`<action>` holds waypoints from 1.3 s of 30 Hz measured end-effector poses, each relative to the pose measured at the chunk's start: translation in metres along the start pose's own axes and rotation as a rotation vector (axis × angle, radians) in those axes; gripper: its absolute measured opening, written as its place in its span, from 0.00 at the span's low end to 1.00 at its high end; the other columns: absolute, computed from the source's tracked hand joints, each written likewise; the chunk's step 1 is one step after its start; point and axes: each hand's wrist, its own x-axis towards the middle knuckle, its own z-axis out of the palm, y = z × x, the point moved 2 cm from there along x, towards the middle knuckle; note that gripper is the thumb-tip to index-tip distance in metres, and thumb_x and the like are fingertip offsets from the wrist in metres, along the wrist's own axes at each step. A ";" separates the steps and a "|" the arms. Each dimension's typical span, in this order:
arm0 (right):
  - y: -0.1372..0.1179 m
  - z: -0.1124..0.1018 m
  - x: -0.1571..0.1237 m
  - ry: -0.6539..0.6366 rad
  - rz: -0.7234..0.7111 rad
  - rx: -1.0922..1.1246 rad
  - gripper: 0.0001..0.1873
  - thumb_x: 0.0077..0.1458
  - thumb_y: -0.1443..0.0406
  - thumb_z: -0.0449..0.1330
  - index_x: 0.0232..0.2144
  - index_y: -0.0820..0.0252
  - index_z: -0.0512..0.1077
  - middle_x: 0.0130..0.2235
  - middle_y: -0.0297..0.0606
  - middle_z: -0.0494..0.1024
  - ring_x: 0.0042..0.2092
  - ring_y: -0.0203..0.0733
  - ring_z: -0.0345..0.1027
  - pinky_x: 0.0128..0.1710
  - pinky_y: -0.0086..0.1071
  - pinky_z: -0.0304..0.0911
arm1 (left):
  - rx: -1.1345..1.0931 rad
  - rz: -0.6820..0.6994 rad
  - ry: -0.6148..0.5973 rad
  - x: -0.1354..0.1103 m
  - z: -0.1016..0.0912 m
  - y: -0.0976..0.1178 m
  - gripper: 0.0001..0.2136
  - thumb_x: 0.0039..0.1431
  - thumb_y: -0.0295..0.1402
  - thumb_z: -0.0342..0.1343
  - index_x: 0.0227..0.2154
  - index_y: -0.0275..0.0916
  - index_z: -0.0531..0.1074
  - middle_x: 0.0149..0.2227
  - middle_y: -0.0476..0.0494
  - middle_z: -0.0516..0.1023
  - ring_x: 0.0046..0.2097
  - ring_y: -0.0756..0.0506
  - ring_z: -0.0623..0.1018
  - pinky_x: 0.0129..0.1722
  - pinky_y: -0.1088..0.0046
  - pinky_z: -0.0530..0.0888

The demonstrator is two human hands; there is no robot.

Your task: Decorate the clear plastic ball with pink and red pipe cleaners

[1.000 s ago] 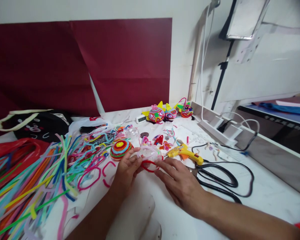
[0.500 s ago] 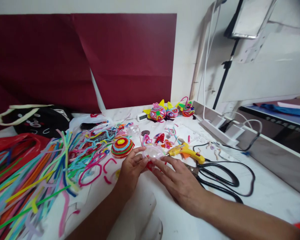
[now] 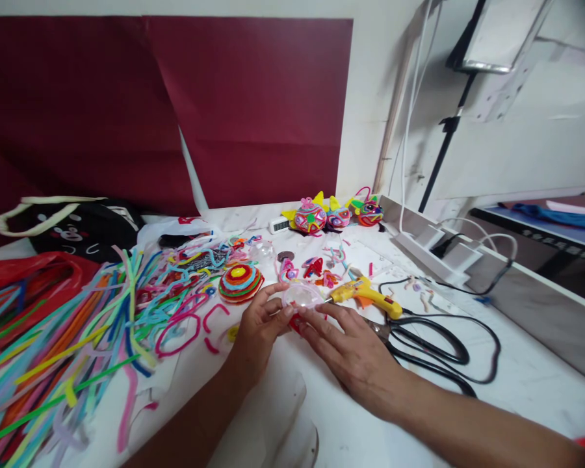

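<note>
Between my two hands is a clear plastic ball with a pale pink pipe cleaner around it and red at its lower side. My left hand is closed on its left edge, thumb and fingers pinching. The fingers of my right hand press on its near right side. Just right of the ball lies a yellow hot glue gun, its nozzle toward the ball. Scissors with black handles lie beside my right hand. A ball wrapped in coloured pipe cleaner rings sits to the left of my hands.
Loose pipe cleaners cover the left of the table, by a red plastic bag and a black bag. Finished colourful fish-like balls stand at the back. A power strip with plugs lies along the right edge; the glue gun cord loops nearby.
The whole view has shifted slightly, with things appearing a little further right. My hands keep their hold on the clear ball, with little visible change in their pose.
</note>
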 end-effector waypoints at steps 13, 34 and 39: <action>0.000 0.000 0.000 0.004 0.003 -0.013 0.23 0.63 0.71 0.50 0.60 0.66 0.62 0.64 0.43 0.62 0.58 0.59 0.56 0.49 0.51 0.63 | -0.068 -0.040 -0.014 0.001 -0.001 0.003 0.20 0.48 0.31 0.66 0.45 0.37 0.71 0.27 0.50 0.76 0.30 0.51 0.75 0.32 0.76 0.74; -0.002 -0.003 -0.001 -0.003 -0.020 0.006 0.22 0.62 0.71 0.52 0.58 0.65 0.64 0.64 0.43 0.61 0.58 0.59 0.56 0.48 0.51 0.63 | -0.046 -0.057 0.003 0.005 -0.004 0.001 0.14 0.49 0.36 0.64 0.37 0.38 0.70 0.22 0.51 0.77 0.23 0.51 0.75 0.26 0.75 0.73; -0.002 -0.003 -0.001 0.001 -0.031 0.005 0.22 0.61 0.71 0.53 0.57 0.65 0.65 0.64 0.44 0.61 0.57 0.59 0.58 0.47 0.51 0.64 | -0.025 -0.058 0.022 0.006 -0.004 0.000 0.12 0.50 0.36 0.63 0.35 0.39 0.69 0.22 0.51 0.77 0.23 0.51 0.75 0.25 0.76 0.73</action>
